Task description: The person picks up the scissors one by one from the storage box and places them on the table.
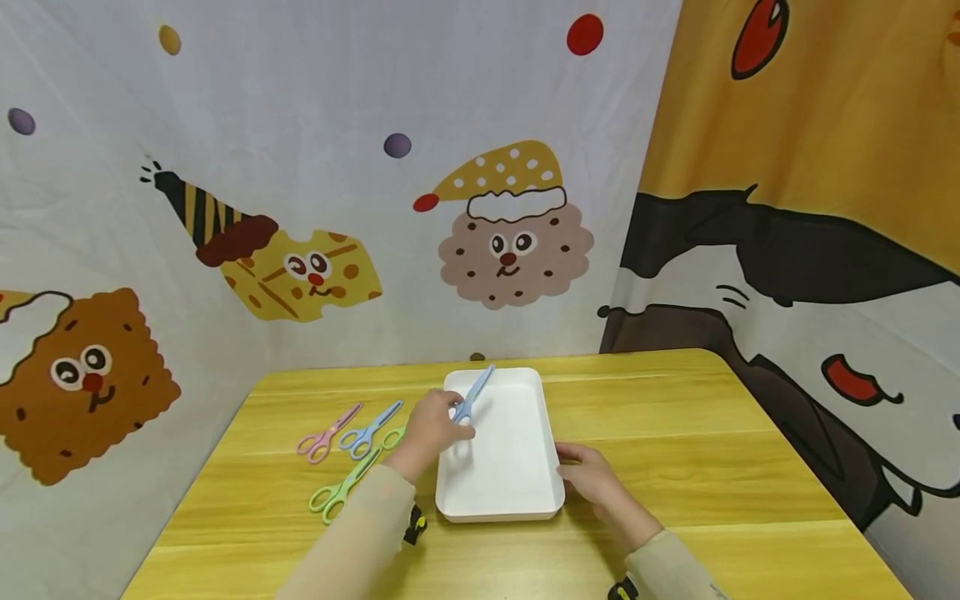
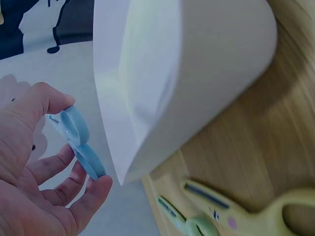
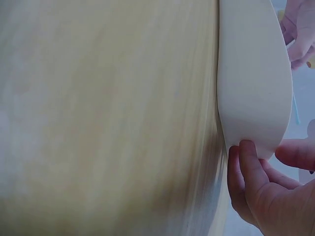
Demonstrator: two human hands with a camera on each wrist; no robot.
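Observation:
My left hand (image 1: 433, 429) holds a pair of light blue scissors (image 1: 474, 393) by the handles, above the left part of a white rectangular tray (image 1: 498, 450). The blades point away toward the far edge. In the left wrist view, the thumb and fingertips pinch the blue handle loops (image 2: 76, 130) beside the tray wall (image 2: 216, 64). My right hand (image 1: 588, 475) grips the tray's right side near the front corner. The right wrist view has its fingers against the outer wall (image 3: 256, 83) and the thumb at the rim.
Left of the tray on the wooden table (image 1: 675, 433) lie pink scissors (image 1: 324, 440), another blue pair (image 1: 367, 432), green scissors (image 1: 345, 483) and a second green pair (image 1: 393, 437) partly hidden by the left hand. A printed cloth (image 1: 330, 100) hangs behind the table.

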